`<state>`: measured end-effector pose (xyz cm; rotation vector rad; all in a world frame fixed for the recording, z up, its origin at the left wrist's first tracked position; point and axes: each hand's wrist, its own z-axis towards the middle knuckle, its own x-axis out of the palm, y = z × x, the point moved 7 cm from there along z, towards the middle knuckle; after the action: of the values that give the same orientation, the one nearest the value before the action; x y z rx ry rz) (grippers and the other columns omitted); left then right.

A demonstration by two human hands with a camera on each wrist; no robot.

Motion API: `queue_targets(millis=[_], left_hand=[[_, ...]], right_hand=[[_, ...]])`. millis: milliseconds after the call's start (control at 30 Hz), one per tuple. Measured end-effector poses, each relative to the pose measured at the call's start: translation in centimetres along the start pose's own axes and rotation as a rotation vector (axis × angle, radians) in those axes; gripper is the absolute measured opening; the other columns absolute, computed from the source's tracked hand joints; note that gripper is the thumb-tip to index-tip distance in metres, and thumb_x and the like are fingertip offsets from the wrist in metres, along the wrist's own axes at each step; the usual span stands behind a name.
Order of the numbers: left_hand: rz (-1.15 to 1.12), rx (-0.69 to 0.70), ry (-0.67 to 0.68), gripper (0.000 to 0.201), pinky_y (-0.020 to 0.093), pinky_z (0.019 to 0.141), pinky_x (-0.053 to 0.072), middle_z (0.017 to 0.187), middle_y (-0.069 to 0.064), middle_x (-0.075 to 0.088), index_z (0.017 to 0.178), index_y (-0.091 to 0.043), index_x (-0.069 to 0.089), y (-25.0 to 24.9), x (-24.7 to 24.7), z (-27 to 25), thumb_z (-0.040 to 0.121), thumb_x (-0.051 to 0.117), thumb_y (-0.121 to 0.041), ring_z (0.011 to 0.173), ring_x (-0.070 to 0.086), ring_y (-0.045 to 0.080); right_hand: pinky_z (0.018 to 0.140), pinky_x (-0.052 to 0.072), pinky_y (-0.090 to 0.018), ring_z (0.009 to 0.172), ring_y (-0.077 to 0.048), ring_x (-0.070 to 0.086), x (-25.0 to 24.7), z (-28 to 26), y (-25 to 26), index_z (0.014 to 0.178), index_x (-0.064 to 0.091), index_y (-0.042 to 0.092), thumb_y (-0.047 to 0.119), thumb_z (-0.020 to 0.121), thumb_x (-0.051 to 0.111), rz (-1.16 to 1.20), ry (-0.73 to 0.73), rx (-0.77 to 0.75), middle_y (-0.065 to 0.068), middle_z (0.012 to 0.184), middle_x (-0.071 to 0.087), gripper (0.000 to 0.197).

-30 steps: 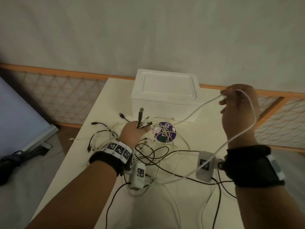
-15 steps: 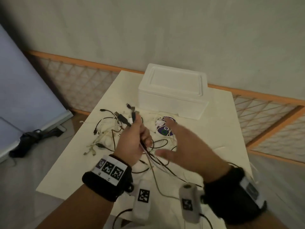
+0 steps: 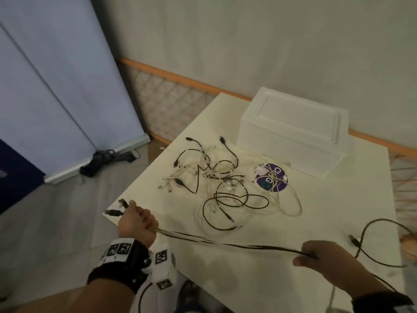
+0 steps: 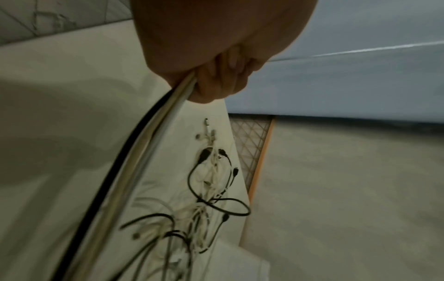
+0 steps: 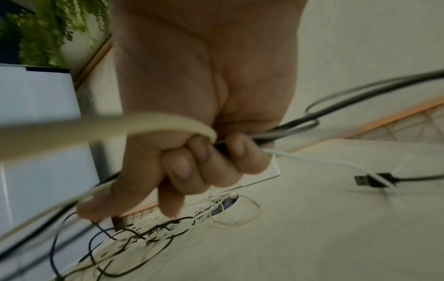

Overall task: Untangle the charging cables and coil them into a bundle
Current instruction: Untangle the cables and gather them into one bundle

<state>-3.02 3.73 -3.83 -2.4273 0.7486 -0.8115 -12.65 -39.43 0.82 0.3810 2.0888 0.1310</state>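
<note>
A few black and white cables (image 3: 225, 243) stretch taut between my two hands above the table's near edge. My left hand (image 3: 137, 222) grips their plug ends at the table's near left corner, with the black plugs (image 3: 114, 212) sticking out past the fist. My right hand (image 3: 316, 256) grips the same cables (image 5: 276, 135) at the near right. Their loose tails run on to a black USB plug (image 3: 354, 241) on the table. A tangled pile of black and white cables (image 3: 225, 184) lies in the middle of the white table (image 3: 327, 222).
A white foam box (image 3: 293, 129) stands at the table's far side. A purple round sticker (image 3: 272, 180) lies under some white cables in front of it. A blue-grey roll-up banner (image 3: 56, 86) stands on the floor to the left. An orange-railed lattice fence (image 3: 171, 96) runs behind.
My left hand has pulled back to the table's near left corner with the plugs. My right hand, open half a second ago, now grips the cables and has drawn them straight to the right.
</note>
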Motion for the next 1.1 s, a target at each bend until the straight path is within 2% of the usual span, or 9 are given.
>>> queue_targets(millis=[67,133,200,300,367,467,567,733,1100], left_hand=[[0.019,0.010,-0.008,0.050,0.018,0.038,0.013,0.041,-0.006,0.022,0.058,-0.022,0.025,1.0,-0.4,0.4,0.100,0.038,-0.046,0.031,0.016,0.012],[0.056,-0.001,0.001,0.045,0.023,0.041,0.017,0.043,-0.006,0.023,0.061,-0.021,0.030,1.3,-0.3,1.1,0.100,0.043,-0.039,0.034,0.018,0.011],[0.101,-0.017,0.020,0.035,0.026,0.048,0.020,0.045,-0.007,0.024,0.066,-0.020,0.036,1.0,-0.2,1.9,0.099,0.049,-0.024,0.037,0.021,0.010],[0.116,-0.023,0.055,0.026,0.026,0.052,0.024,0.045,-0.007,0.029,0.072,-0.018,0.044,0.0,0.0,3.3,0.097,0.049,-0.012,0.036,0.027,0.008],[0.119,-0.027,0.083,0.023,0.027,0.052,0.027,0.046,-0.006,0.033,0.076,-0.014,0.050,-0.6,0.3,3.9,0.099,0.047,-0.016,0.037,0.032,0.008],[0.106,-0.044,0.147,0.032,0.029,0.057,0.036,0.054,-0.002,0.044,0.076,-0.010,0.053,-1.3,1.4,4.8,0.101,0.044,-0.029,0.047,0.042,0.013],[0.113,-0.101,0.176,0.037,0.034,0.067,0.043,0.059,0.002,0.052,0.070,-0.014,0.049,-1.4,3.0,5.7,0.100,0.044,-0.035,0.057,0.049,0.019],[0.254,-0.152,0.259,0.041,0.029,0.053,0.031,0.049,-0.002,0.033,0.065,-0.015,0.044,-2.1,5.0,7.0,0.101,0.041,-0.036,0.042,0.031,0.012],[0.376,-0.159,0.269,0.039,0.026,0.047,0.027,0.048,-0.003,0.025,0.062,-0.017,0.042,-2.5,7.2,8.8,0.098,0.050,-0.028,0.042,0.023,0.011]], right_hand=[[0.066,0.041,-0.022,0.071,-0.003,0.055,0.4,0.1,0.5,0.073,0.054,0.025,0.101,0.034,0.019,-0.047,0.048,0.031,0.007,0.070,0.057,0.092],[0.083,0.044,-0.022,0.093,0.001,0.058,0.3,0.3,1.7,0.100,0.059,0.039,0.103,0.035,0.010,-0.093,0.043,0.018,0.016,0.096,0.064,0.104],[0.097,0.037,-0.021,0.115,-0.002,0.052,-1.0,0.9,4.2,0.126,0.052,0.038,0.099,0.050,0.012,-0.087,-0.047,0.002,0.018,0.124,0.057,0.105],[0.090,0.038,-0.022,0.108,-0.012,0.058,-4.7,2.2,11.1,0.116,0.063,0.027,0.069,0.080,0.048,0.000,-0.330,-0.170,0.009,0.116,0.063,0.057],[0.086,0.041,-0.022,0.098,-0.011,0.059,-6.5,3.5,17.4,0.109,0.067,0.024,0.042,0.085,0.064,0.104,-0.398,-0.325,0.007,0.107,0.065,0.031],[0.087,0.045,-0.024,0.094,-0.008,0.057,-6.4,6.4,27.4,0.109,0.066,0.020,0.029,0.092,0.058,0.147,-0.305,-0.538,0.007,0.105,0.064,0.021],[0.088,0.041,-0.024,0.104,-0.015,0.057,-3.4,12.3,32.9,0.116,0.064,0.015,0.018,0.095,0.047,0.119,-0.183,-0.548,-0.001,0.113,0.063,0.026],[0.097,0.042,-0.037,0.112,-0.028,0.054,1.6,21.0,32.0,0.119,0.059,0.010,0.017,0.095,0.041,-0.098,-0.063,-0.358,-0.011,0.120,0.057,0.031],[0.082,0.046,-0.037,0.100,-0.028,0.055,2.1,23.8,30.4,0.119,0.052,0.019,0.012,0.091,0.044,-0.231,-0.116,-0.360,-0.010,0.113,0.054,0.031]])
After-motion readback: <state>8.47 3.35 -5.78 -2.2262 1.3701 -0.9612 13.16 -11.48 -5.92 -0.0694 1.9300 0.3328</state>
